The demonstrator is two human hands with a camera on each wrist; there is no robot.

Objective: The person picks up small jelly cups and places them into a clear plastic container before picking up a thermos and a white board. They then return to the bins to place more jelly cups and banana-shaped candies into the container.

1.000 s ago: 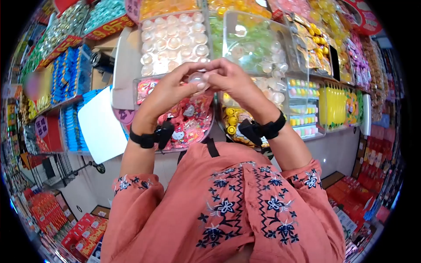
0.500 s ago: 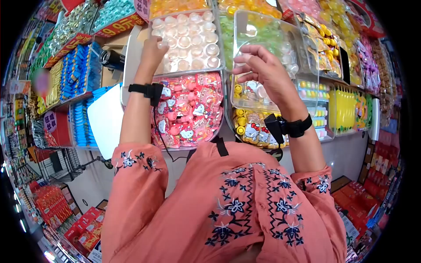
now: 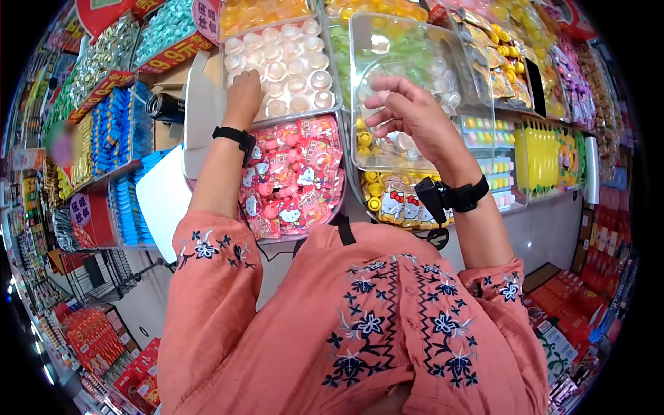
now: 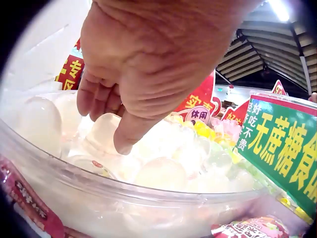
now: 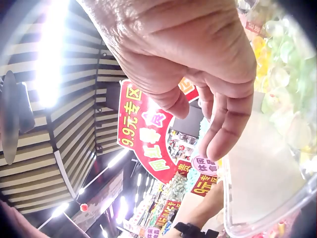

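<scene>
In the head view my left hand reaches palm down into the left side of a clear bin filled with rows of translucent round cups. The left wrist view has the thumb and fingers of this hand around one translucent cup, just inside the curved bin rim. My right hand hovers over a clear plastic lid, fingers loosely bent and apart. Nothing shows between the fingers of the right hand in the right wrist view.
Pink candy packets fill the bin nearest the body. Yellow packets lie right of them, partly under the lid. A white panel stands beside my left forearm, with a black cylinder behind it.
A second ago both hands were together around a translucent cup over the bins. They have separated: the left went left into the cup bin and has lowered slightly, the right moved right and opened.
</scene>
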